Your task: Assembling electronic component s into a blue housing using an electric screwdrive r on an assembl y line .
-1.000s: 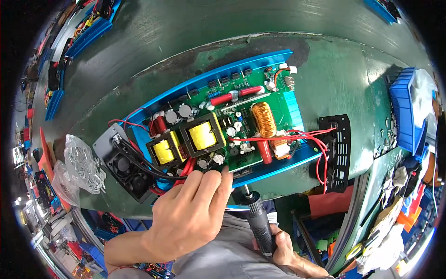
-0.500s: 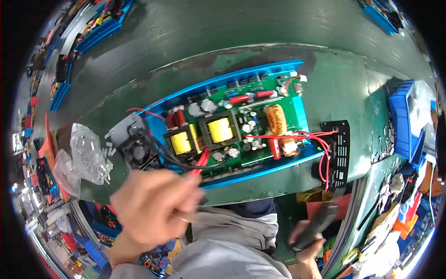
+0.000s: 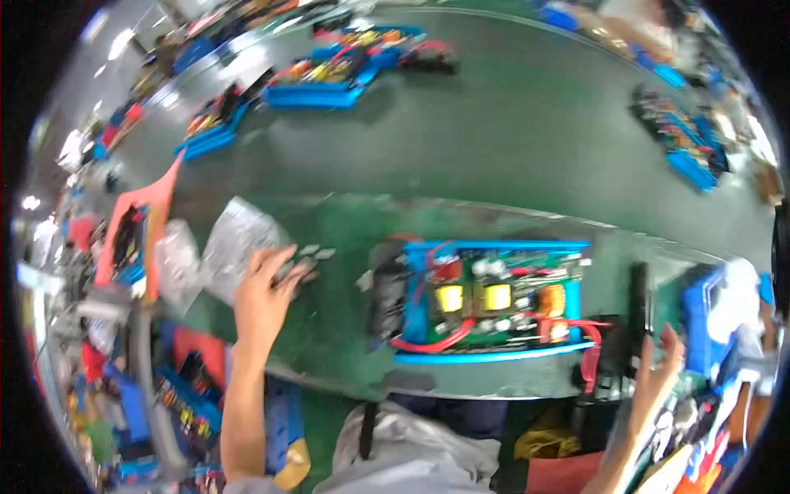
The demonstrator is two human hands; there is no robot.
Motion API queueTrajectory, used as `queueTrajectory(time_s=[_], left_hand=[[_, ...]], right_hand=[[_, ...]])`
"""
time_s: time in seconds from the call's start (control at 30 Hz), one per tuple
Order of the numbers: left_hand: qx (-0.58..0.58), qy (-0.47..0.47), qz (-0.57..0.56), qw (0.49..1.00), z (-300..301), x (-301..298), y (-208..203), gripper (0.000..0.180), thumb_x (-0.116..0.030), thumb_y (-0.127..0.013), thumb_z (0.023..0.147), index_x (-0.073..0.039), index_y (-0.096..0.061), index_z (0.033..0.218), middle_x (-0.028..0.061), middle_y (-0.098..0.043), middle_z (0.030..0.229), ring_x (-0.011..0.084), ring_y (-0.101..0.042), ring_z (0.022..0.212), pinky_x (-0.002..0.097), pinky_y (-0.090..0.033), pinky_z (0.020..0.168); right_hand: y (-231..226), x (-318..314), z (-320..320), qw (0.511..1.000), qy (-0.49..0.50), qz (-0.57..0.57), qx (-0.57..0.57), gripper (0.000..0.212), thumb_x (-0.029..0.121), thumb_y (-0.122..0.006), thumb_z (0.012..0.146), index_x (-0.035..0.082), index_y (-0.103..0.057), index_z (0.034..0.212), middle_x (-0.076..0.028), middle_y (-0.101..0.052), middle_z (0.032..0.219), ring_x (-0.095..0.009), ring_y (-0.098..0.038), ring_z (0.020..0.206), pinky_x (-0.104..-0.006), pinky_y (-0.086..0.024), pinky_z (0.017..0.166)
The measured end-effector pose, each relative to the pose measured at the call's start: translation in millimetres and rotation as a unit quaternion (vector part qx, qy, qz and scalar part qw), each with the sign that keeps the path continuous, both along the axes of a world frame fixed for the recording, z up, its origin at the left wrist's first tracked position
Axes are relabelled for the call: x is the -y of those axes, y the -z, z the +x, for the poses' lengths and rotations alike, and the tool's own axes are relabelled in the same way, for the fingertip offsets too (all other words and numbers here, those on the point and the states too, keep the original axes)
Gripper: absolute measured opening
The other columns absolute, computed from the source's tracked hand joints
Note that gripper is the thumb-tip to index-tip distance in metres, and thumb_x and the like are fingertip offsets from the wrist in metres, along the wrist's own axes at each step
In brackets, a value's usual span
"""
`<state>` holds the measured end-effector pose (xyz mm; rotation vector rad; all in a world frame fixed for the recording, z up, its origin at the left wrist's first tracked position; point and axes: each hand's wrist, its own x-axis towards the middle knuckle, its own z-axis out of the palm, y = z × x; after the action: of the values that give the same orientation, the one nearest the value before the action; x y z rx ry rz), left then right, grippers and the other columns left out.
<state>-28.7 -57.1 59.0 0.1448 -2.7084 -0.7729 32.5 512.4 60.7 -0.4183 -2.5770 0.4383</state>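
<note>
My left hand [image 3: 267,284] reaches over the bench beside a clear plastic bag [image 3: 234,247]. Its fingers are apart at some small greyish parts [image 3: 306,267], blurred. To the right lies a green circuit board [image 3: 518,309] with yellow transformers and a copper coil, set in a blue metal housing [image 3: 494,359]. A black fan end piece [image 3: 388,296] is at its left end, and red wires [image 3: 592,337] run out on the right. My right hand [image 3: 658,362], fingers spread, is beside a long black tool [image 3: 641,300] and holds nothing visible.
A blue bin [image 3: 699,329] with white plastic stands at the right. Further blue-housed units [image 3: 313,95] sit at the back left, another [image 3: 687,140] at the back right. An orange-red holder [image 3: 156,214] is on the left. A bench edge runs in front of me.
The view has shifted. My left hand has gone from the red wires to the small parts at the left. My right hand has come up from below the bench edge and let go of the black tool.
</note>
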Motion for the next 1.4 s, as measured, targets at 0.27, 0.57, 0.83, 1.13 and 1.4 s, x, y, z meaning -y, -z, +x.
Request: queueTrajectory(time_s=[0.27,0.57,0.83,1.13,1.4], left_hand=[[-0.05,0.088,-0.041,0.994,-13.7,11.5,33.4,0.012,-0.001,-0.066,0.092,0.0,-0.063,0.104,0.0116,-0.061,0.103,0.0259,-0.063,0.09,0.0311,-0.051,0.076],[0.126,0.228,0.384,0.886,34.1,-123.1,-34.2,0.013,0.004,-0.069,0.09,-0.001,-0.063,0.101,0.0081,-0.067,0.093,0.0089,-0.061,0.07,0.022,-0.051,0.061],[0.059,0.221,0.396,0.889,46.8,-153.6,-21.0,0.045,-0.029,-0.035,0.111,0.0,-0.068,0.102,0.0042,-0.061,0.082,0.008,-0.053,0.063,0.0228,-0.035,0.05],[0.236,0.21,0.521,0.793,29.4,-145.8,-27.1,0.03,-0.019,-0.062,0.102,0.009,-0.06,0.113,0.0157,-0.071,0.099,0.0209,-0.072,0.091,0.0323,-0.061,0.079],[0.223,0.214,0.547,0.778,36.2,-166.0,-28.1,0.026,-0.01,-0.067,0.097,0.007,-0.06,0.115,0.0186,-0.071,0.107,0.021,-0.072,0.093,0.0353,-0.061,0.085]], right_hand=[[-37.3,98.1,10.6,0.976,-0.153,-0.07,-0.136,0.026,-0.009,-0.064,0.082,0.0,-0.063,0.106,-0.016,-0.064,0.099,-0.027,-0.061,0.09,-0.0352,-0.048,0.081],[-31.0,218.3,10.8,0.834,-0.413,-0.365,-0.003,0.037,0.001,-0.079,0.083,0.002,-0.069,0.119,-0.012,-0.07,0.103,-0.022,-0.067,0.084,-0.0309,-0.054,0.071],[-11.1,227.4,2.4,0.817,-0.386,-0.428,0.023,0.015,0.003,-0.078,0.085,0.001,-0.072,0.099,-0.011,-0.072,0.096,-0.022,-0.07,0.088,-0.0321,-0.056,0.077],[-7.3,200.3,18.3,0.835,-0.295,-0.447,0.126,0.022,0.001,-0.054,0.102,-0.001,-0.066,0.12,-0.01,-0.066,0.101,-0.015,-0.069,0.088,-0.0272,-0.057,0.075],[-5.3,196.3,23.2,0.85,-0.29,-0.429,0.094,0.016,0.002,-0.062,0.098,-0.001,-0.067,0.113,-0.01,-0.069,0.095,-0.016,-0.071,0.083,-0.0283,-0.059,0.072]])
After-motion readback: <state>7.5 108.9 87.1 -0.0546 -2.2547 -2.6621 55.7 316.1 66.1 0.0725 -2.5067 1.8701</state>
